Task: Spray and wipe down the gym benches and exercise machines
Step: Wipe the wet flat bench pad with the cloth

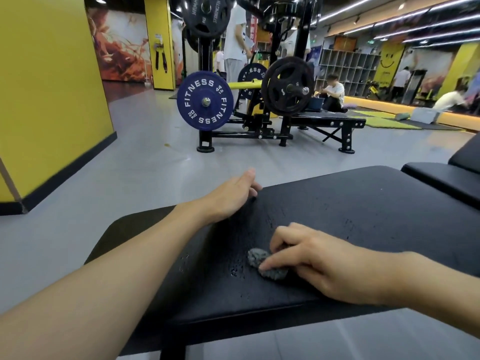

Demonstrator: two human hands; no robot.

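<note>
Right hand (319,266) over half-hidden cloth (255,257)

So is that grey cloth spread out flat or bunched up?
Bunched up. The cloth shows as a small crumpled lump gripped by the right hand on the wet bench pad.

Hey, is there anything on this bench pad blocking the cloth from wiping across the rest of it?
The right hand holds the cloth on the bench pad. Only your left hand, resting on its far left edge, is in the way; otherwise just spray droplets.
</note>
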